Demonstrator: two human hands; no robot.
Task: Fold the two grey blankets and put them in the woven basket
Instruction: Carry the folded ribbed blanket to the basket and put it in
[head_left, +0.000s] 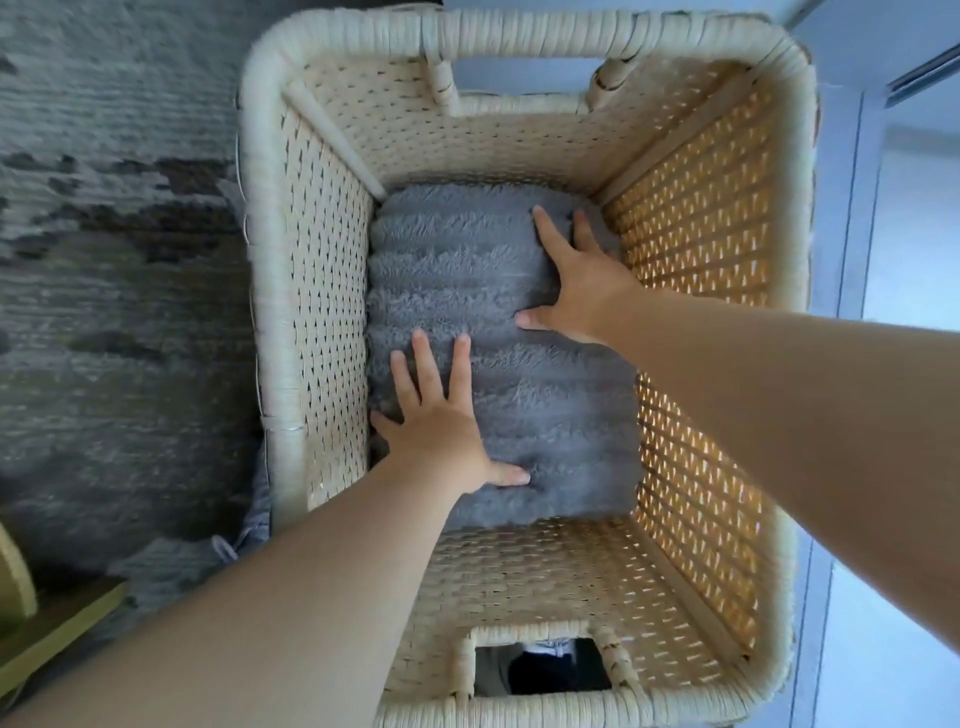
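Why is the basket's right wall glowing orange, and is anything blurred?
Head view: backlight shines through the right wall of the basket, hence the orange glow; the wide-angle lens bows its rim; the rug at left is smeared; blanket, left hand and right hand look sharp.

The basket (524, 39) is pale woven cord, rough and matt, with open weave on its walls. The blanket (498, 374) inside is grey plush cloth, fluffy and ridged. The rug (114, 312) looks coarse and matt.
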